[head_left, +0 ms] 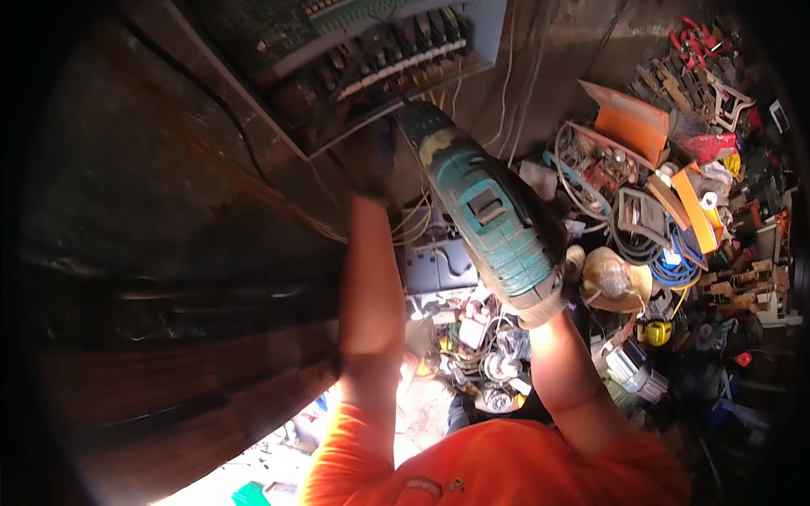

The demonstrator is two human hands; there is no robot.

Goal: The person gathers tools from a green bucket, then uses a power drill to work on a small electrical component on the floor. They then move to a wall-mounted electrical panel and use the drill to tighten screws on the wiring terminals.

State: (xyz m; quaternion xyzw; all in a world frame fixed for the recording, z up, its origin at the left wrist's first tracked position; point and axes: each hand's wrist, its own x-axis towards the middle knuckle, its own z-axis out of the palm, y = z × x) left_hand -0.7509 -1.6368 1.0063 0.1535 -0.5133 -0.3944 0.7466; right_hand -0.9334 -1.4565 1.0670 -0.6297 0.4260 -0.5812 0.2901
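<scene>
A teal and black power drill (513,240) slants up and to the left across the middle of the view. My right hand (544,305), in a dirty glove with a light cuff, is closed around its rear end; the fingers are mostly behind the tool. The drill's front reaches the lower edge of an open grey metal electrical box (487,40); whether the bit touches it is unclear. Inside the box runs a row of wired terminals (405,66). My left hand (359,173), dark and gloved, is raised just below the box's lower edge. Shadow and blur hide its fingers.
Loose wires hang down the wall right of the box. Below stands a grey box-shaped unit (439,266). Cluttered around on the right are orange metal pieces (633,126), a straw hat (620,278), coiled blue cable (675,268) and a motor (634,371). A dark curved surface (194,228) fills the left.
</scene>
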